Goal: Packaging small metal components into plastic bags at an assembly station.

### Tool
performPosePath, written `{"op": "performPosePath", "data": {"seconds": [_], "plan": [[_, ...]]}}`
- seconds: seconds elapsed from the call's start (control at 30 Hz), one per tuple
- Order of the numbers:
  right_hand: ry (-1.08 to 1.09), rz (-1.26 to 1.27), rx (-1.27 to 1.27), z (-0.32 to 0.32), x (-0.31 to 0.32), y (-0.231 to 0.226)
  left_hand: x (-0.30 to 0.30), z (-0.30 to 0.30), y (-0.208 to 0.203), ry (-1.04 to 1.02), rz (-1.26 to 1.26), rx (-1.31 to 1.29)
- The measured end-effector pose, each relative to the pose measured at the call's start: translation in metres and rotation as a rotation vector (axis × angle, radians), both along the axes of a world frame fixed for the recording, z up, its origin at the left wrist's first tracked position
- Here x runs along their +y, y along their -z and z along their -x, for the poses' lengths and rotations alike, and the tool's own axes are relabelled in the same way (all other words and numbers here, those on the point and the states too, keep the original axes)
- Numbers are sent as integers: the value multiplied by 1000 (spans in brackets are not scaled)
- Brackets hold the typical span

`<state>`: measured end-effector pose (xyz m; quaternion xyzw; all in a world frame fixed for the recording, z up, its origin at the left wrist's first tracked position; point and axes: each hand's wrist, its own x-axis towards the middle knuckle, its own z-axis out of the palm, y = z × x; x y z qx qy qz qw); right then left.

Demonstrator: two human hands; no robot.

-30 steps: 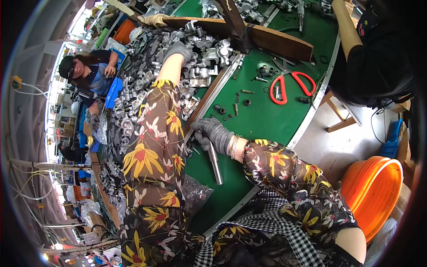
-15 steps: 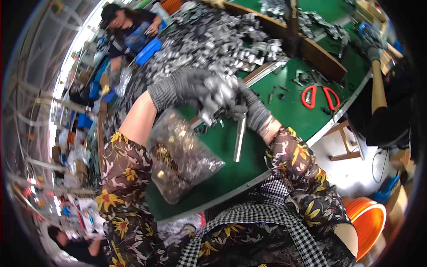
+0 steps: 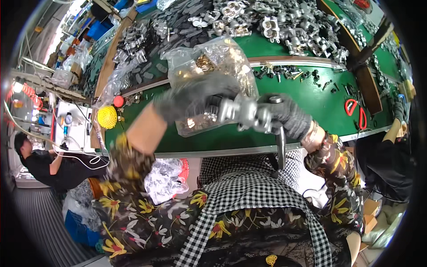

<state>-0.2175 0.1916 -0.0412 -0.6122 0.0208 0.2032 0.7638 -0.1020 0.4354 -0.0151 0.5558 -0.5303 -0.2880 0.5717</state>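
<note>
My left hand (image 3: pixel 195 95), in a dark grey knit glove, is smeared by motion. Its fingertips are at the left end of a silvery metal casting (image 3: pixel 247 113) with rounded lobes; whether they grip it cannot be made out. Against the casting's right side is my gloved right hand (image 3: pixel 291 116), its fingers closed round a shiny metal rod tool (image 3: pixel 281 149). The rod points downward past the table's near edge, and a dark round end shows above the fist. Behind my left hand lies a clear plastic bag (image 3: pixel 242 66) of brassy small parts.
Silvery castings (image 3: pixel 296 26) and dark flat pieces (image 3: pixel 178 24) are heaped at the back. Small black fasteners (image 3: pixel 278 71) lie beyond a metal rail (image 3: pixel 307 60). Red-handled scissors (image 3: pixel 361 116) lie right. A yellow bumpy ball (image 3: pixel 107 117) is left. Co-workers (image 3: pixel 33 162) sit either side.
The view has shifted, showing more of my lap. My hands are now nearer the table's front edge with the casting between them. The rod stays in my right hand.
</note>
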Motion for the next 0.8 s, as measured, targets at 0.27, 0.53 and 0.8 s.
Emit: {"op": "performPosePath", "data": {"seconds": [0.27, 0.53, 0.8], "plan": [[47, 457, -155, 3, 82, -35, -5, 121, 58, -574, 630, 1132], [-137, 904, -434, -98, 82, -67, 52, 128, 69, -655, 633, 1419], [-368, 1636, -494, -221, 123, -9, 41, 137, 56, -676, 610, 1451]]}}
